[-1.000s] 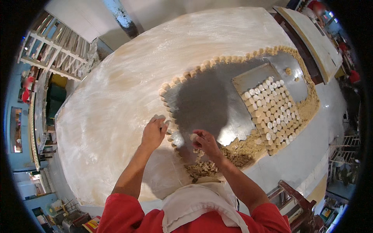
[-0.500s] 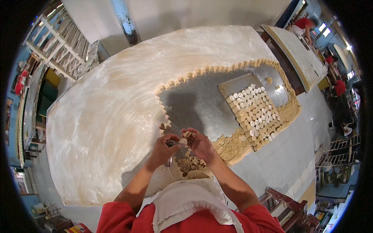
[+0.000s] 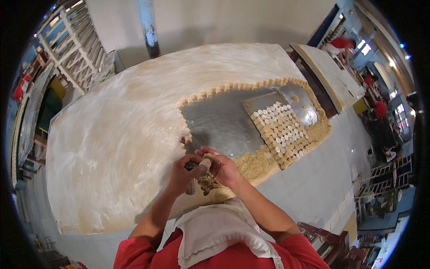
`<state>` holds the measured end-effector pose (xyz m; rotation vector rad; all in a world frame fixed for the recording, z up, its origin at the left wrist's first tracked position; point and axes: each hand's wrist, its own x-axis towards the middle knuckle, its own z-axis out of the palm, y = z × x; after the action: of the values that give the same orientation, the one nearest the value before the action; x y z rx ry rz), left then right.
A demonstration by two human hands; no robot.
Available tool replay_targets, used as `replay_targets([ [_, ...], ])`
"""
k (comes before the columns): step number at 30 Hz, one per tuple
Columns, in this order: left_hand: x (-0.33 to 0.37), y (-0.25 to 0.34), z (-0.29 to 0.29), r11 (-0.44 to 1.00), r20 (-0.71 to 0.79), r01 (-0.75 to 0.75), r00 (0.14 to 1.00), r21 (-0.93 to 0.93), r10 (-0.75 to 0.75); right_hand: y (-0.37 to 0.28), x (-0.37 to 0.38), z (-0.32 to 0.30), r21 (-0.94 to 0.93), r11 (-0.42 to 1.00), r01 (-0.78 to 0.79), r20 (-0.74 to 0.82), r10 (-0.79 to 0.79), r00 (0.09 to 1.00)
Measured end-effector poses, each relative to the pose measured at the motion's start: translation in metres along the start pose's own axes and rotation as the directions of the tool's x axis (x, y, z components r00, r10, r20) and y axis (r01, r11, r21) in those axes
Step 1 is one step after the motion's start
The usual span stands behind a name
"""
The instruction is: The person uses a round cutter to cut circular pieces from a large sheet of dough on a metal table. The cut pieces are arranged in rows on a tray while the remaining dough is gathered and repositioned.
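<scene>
Close to the table's near edge, my two hands meet over a pale round dough piece. My left hand is closed, its thumb and fingers against the round; a shiny metal tube, perhaps a cutter, sticks out beneath it. My right hand curls round the far side of the dough piece, fingers bent. Whether more rounds lie in the right palm is hidden. Just below the hands, broken dough scraps lie on the tabletop. A wide floured dough sheet covers most of the table, its cut edge scalloped.
A metal tray with rows of small dough rounds rests right of my hands on the bare metal tabletop. Crumbly dough borders it. Another table stands at the far right, with a person beyond it.
The view has shifted a little. My hands have drawn closer together round the dough piece, and the right fingers are more curled.
</scene>
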<state>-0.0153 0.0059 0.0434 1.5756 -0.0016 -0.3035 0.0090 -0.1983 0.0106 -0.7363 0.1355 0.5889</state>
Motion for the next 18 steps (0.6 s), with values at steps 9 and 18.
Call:
replay_targets([
  [9,0.045,-0.010,0.067,0.965,-0.187,-0.098,0.972,0.242,0.145,-0.029,0.011,-0.071,-0.230,0.973,0.017,0.115,0.010,0.993],
  [18,0.070,-0.007,0.147,0.911,-0.177,0.144,0.981,0.387,-0.079,-0.256,0.051,-0.295,-0.839,0.518,0.168,0.103,-0.151,0.983],
])
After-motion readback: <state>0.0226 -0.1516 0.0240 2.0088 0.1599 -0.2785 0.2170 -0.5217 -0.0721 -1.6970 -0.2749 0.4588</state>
